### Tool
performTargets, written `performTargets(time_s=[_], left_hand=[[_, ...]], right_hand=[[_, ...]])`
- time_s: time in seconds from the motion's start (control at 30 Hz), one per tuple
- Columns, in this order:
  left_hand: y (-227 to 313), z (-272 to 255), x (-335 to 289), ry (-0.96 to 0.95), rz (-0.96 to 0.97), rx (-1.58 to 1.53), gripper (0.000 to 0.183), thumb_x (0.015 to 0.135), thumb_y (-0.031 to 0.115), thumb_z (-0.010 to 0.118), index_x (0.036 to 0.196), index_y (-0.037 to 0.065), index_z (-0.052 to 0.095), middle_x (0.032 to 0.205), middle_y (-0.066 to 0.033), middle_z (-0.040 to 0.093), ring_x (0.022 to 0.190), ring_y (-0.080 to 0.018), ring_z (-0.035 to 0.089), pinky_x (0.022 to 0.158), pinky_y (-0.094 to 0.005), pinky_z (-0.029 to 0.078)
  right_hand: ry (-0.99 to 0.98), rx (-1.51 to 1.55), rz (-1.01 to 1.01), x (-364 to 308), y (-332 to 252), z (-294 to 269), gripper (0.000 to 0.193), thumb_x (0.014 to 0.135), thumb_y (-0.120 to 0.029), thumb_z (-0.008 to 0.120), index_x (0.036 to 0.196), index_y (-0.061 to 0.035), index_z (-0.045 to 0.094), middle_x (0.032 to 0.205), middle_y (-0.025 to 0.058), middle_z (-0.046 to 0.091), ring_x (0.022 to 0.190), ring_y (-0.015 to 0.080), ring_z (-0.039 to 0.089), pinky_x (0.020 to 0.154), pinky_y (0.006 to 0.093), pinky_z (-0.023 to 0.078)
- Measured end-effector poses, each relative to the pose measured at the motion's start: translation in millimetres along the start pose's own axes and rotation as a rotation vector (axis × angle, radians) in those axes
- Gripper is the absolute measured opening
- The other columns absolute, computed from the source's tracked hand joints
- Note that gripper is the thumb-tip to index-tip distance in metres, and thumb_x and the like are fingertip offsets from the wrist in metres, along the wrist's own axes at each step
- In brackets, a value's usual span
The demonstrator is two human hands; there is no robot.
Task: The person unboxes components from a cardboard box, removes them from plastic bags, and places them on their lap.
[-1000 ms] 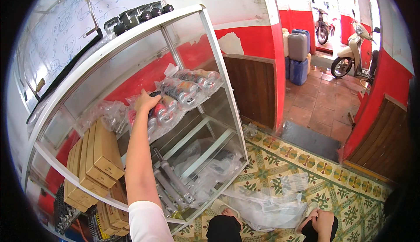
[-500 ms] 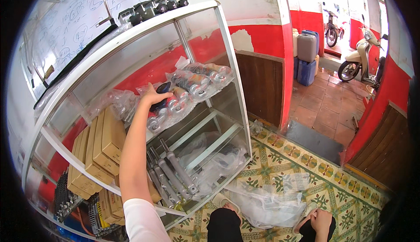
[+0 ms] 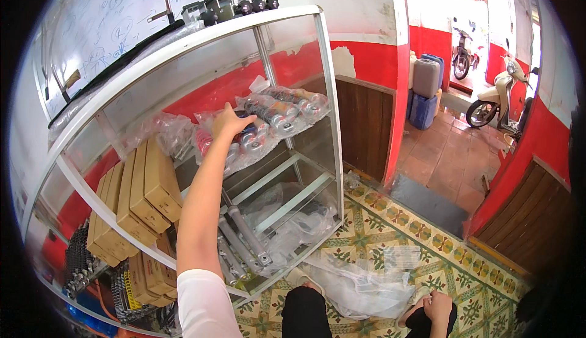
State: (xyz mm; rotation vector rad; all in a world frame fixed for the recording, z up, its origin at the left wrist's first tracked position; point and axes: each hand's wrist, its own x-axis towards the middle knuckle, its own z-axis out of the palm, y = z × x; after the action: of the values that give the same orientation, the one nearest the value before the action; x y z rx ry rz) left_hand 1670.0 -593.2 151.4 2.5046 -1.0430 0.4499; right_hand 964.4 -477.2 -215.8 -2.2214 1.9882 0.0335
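Standing along the left side, a tall cabinet with a white metal frame and glass panes (image 3: 330, 87) takes up the most room, in front of a wall painted white above and red below (image 3: 372, 57). A tiled floor patterned in green, yellow and cream (image 3: 378, 222) spreads to its right, and a white board covered in handwriting (image 3: 116, 32) hangs at the far left. A brown wooden panel (image 3: 365, 124) lines the wall just right of the cabinet. Far to the right, a cream-coloured scooter (image 3: 503, 97) stands beyond the doorway, with stacked grey and blue plastic jerrycans (image 3: 426, 76) nearer and to its left. A crumpled sheet of translucent plastic (image 3: 360, 286) lies on the near floor. Long brown cardboard boxes (image 3: 149, 182) fill the cabinet's left part; right of them, coil-spring shock absorbers in clear plastic wrap (image 3: 284, 115) lie side by side on its middle level, and slim grey metal tubes (image 3: 247, 234) lean below. The left hand (image 3: 229, 123) is over the left part of the wrapped row, thumb spread wide from the fingers above a small dark object (image 3: 248, 122); the fingertips are hidden, so I cannot tell whether they grip it. The right hand (image 3: 436, 307), near right, rests beside the knee, its fingers in a narrow curl; whether they hold anything I cannot tell.
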Motion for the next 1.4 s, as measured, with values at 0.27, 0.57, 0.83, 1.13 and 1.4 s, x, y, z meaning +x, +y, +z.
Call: performTargets(time_s=[0.27,0.57,0.83,1.13,1.4], left_hand=[[-23,4,-7,0.163,0.001,-0.154,0.086,0.082,0.064,0.057,0.138,0.000,0.044,0.125,-0.0262,0.059,0.119,-0.0392,0.056,0.099,-0.0451,0.044],[-24,-37,-215,0.331,0.511,-0.561,0.040,0.079,0.012,0.067,0.116,0.001,0.058,0.113,-0.0178,0.061,0.107,-0.0363,0.056,0.095,-0.0438,0.043],[-105,-86,-414,0.275,0.386,-0.192,0.049,0.074,0.011,0.069,0.121,0.004,0.057,0.117,-0.0111,0.060,0.111,-0.0284,0.054,0.096,-0.0413,0.039],[-224,-127,-421,-0.004,-0.472,-1.613,0.038,0.092,0.025,0.056,0.127,0.011,0.047,0.113,-0.0086,0.062,0.099,-0.0193,0.059,0.083,-0.0327,0.044],[-368,-157,-409,0.619,-0.870,-1.922,0.064,0.075,0.044,0.067,0.125,0.015,0.039,0.116,-0.0102,0.049,0.097,-0.0258,0.053,0.082,-0.0393,0.043]], right_hand=[[0.018,0.005,-0.053,-2,-4,1,0.028,0.075,-0.032,0.068,0.079,-0.0049,0.063,0.073,0.0161,0.066,0.075,0.0341,0.066,0.070,0.0450,0.051],[-0.010,0.028,-0.060,-1,-6,-2,0.028,0.074,-0.030,0.070,0.080,-0.0037,0.063,0.073,0.0164,0.065,0.076,0.0348,0.066,0.071,0.0447,0.051],[-0.033,-0.143,-0.043,-5,-1,17,0.033,0.074,-0.035,0.072,0.086,-0.0045,0.065,0.082,0.0149,0.067,0.085,0.0344,0.066,0.076,0.0448,0.051],[-0.179,-0.353,0.012,0,-5,21,0.041,0.078,-0.041,0.069,0.090,-0.0021,0.070,0.096,0.0176,0.069,0.094,0.0324,0.068,0.079,0.0414,0.054],[-0.110,-0.281,0.012,-17,-2,3,0.039,0.076,-0.039,0.070,0.090,-0.0027,0.071,0.097,0.0184,0.070,0.094,0.0332,0.067,0.081,0.0421,0.054]])
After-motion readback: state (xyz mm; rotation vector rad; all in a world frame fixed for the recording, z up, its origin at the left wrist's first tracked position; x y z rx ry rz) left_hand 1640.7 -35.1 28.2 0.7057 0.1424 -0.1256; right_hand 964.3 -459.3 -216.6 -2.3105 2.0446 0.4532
